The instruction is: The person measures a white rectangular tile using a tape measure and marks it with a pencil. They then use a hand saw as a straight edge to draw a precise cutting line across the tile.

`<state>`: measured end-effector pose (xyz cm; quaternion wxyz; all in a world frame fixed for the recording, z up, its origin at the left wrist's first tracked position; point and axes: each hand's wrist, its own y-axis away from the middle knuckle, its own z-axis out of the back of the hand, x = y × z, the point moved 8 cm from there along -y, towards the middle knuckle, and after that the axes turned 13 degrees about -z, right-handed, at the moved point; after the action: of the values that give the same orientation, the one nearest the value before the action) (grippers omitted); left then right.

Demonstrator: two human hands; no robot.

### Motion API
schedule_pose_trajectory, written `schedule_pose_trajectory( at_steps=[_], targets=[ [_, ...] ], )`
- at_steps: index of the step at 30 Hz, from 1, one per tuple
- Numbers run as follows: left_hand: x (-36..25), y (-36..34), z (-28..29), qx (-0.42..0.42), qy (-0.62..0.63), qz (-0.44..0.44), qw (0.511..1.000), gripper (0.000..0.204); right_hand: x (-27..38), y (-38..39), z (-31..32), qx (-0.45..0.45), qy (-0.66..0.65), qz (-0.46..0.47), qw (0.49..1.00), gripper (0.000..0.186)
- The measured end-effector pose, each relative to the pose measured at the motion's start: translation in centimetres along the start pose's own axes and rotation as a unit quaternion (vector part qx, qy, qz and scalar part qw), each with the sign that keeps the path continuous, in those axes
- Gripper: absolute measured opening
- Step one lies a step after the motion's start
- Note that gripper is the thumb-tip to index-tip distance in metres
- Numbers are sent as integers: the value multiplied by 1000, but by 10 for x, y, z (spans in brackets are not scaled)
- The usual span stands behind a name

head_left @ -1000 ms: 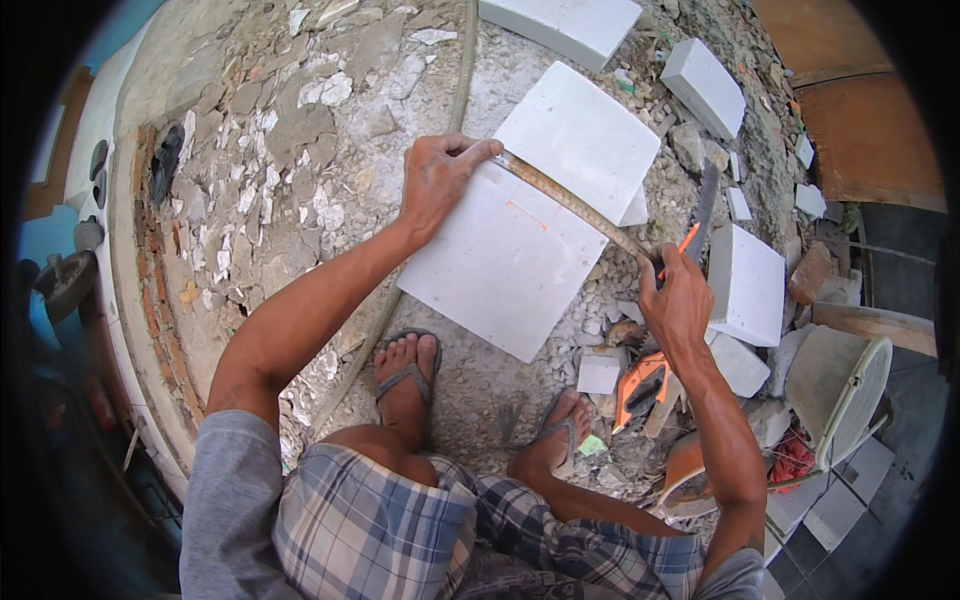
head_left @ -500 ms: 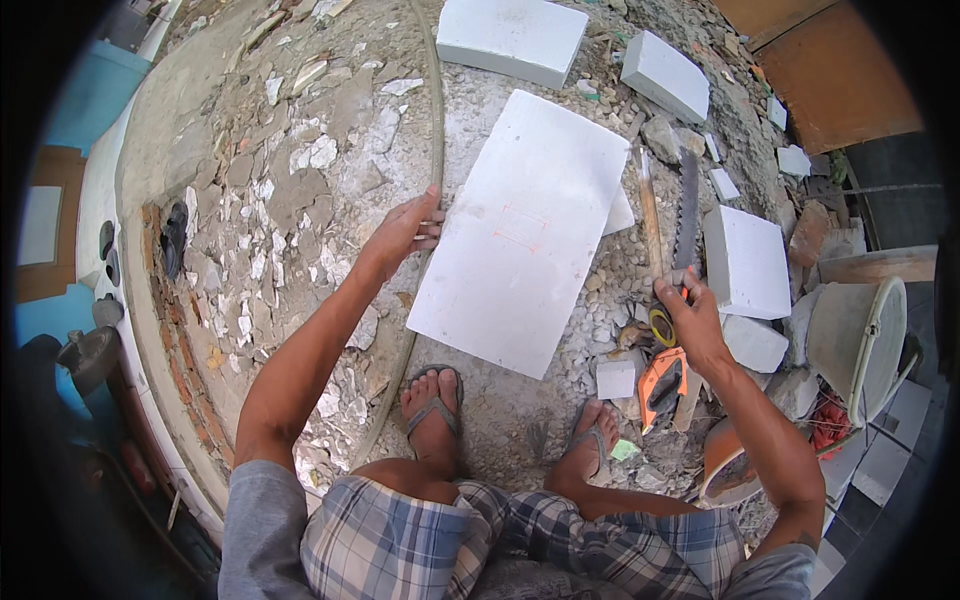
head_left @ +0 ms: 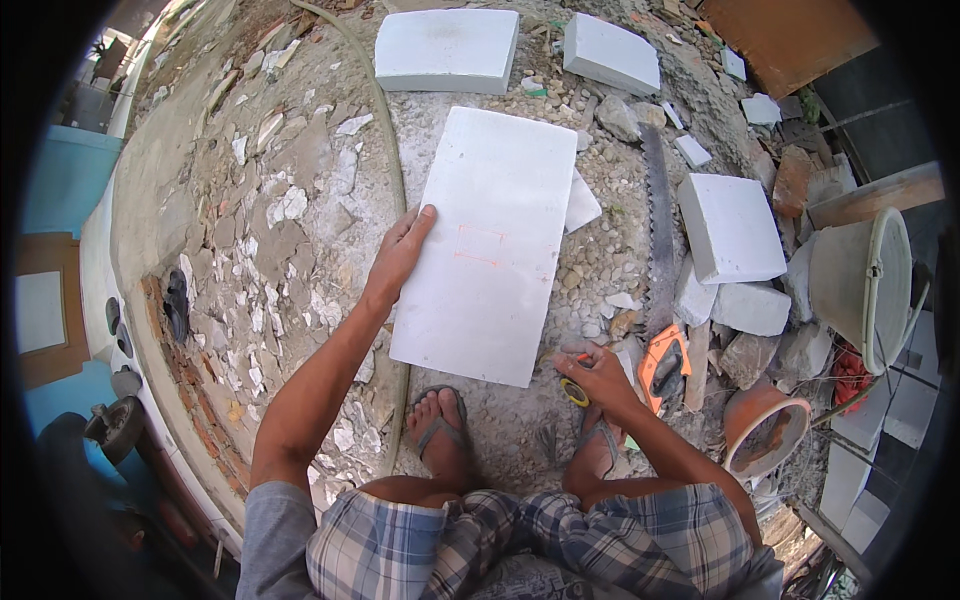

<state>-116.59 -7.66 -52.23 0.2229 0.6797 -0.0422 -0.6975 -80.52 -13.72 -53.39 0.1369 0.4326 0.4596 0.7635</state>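
Note:
A large white block (head_left: 485, 190) with faint orange lines marked on its top lies in front of my feet. My left hand (head_left: 398, 255) grips its left edge, with a fingertip over the top face and other fingers partly hidden. Off the block's near right corner, my right hand (head_left: 600, 380) is closed on a small round yellow-and-black thing (head_left: 574, 392) that looks like a tape measure. A bit of orange-red shows between those fingers. Beside that hand lies a handsaw (head_left: 660, 230) with an orange handle, its toothed blade pointing away from me.
More white blocks lie at the back (head_left: 445, 50) and on the right (head_left: 735, 230). A pale bucket (head_left: 850, 290) and an orange-brown pot (head_left: 765, 430) stand at right. A hose (head_left: 385, 130) runs along the left of the block, beside broken rubble (head_left: 290, 205).
My right hand has moved left from beside the saw toward the block's near corner, carrying the yellow-and-black thing. A long tan strip no longer shows. My left hand has closed on the block's edge.

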Motion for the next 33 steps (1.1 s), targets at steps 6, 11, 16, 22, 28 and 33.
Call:
schedule_pose_trajectory(
  at_steps=[6,11,16,22,28,33],
  targets=[
    [14,11,2,-48,-75,-69,994,77,9,-7,-9,17,26,-8,999,71],
    [7,65,-42,-95,-235,-138,957,73,4,11,44,-14,-2,-22,1000,57],
    [-19,18,18,-139,-212,-194,948,76,2,46,73,-255,237,81,934,43],
    [-71,-116,38,-13,-234,-247,940,94,29,-5,50,-362,366,267,814,44],
    [-51,-136,9,49,-233,-99,966,83,25,-4,50,-333,312,268,848,56],
    [-28,-137,3,11,-99,-101,990,80,-38,19,30,-88,-196,77,974,52]
  ],
)
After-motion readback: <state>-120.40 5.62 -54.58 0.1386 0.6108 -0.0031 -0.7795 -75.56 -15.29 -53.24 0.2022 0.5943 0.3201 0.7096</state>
